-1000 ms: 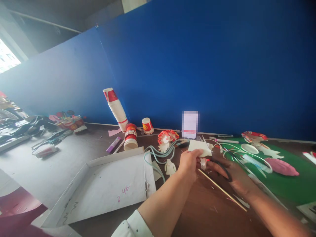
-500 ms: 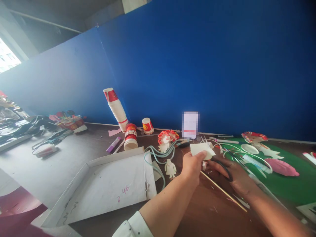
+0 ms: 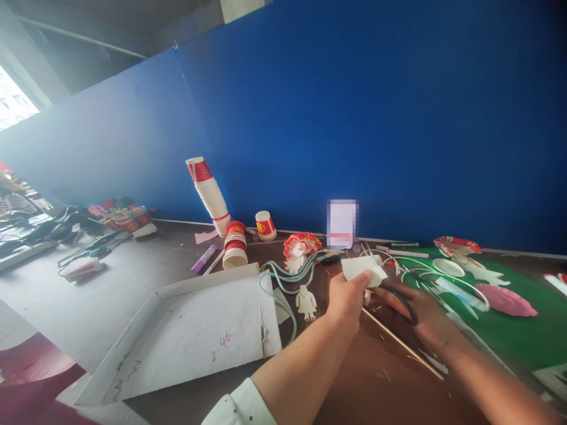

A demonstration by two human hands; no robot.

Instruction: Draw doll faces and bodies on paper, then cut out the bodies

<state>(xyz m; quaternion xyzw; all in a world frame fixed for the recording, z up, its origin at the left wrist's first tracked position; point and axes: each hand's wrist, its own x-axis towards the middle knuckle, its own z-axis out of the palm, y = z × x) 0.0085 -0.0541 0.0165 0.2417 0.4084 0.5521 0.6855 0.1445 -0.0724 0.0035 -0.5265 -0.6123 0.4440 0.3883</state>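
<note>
A small cream-white piece of paper point(image 3: 359, 268) is pinched between the thumb and fingers of my left hand point(image 3: 348, 295). My right hand point(image 3: 419, 316) grips black-handled scissors point(image 3: 401, 302), whose blades are mostly hidden behind the paper. A thin wooden stick point(image 3: 401, 341) lies on the table below both hands. To the left of my left hand rests a white paper cut-out shaped like a figure point(image 3: 306, 303). Behind it sits a red-and-white frilled paper piece point(image 3: 301, 248).
A shallow white cardboard box lid point(image 3: 195, 336) lies at left, beside a coiled grey-green cable point(image 3: 283, 277). Stacked paper cups point(image 3: 210, 198) lean near the blue partition point(image 3: 354, 118). A green mat point(image 3: 527, 336) at right carries a pink oval piece point(image 3: 505, 300) and a ruler point(image 3: 460, 293).
</note>
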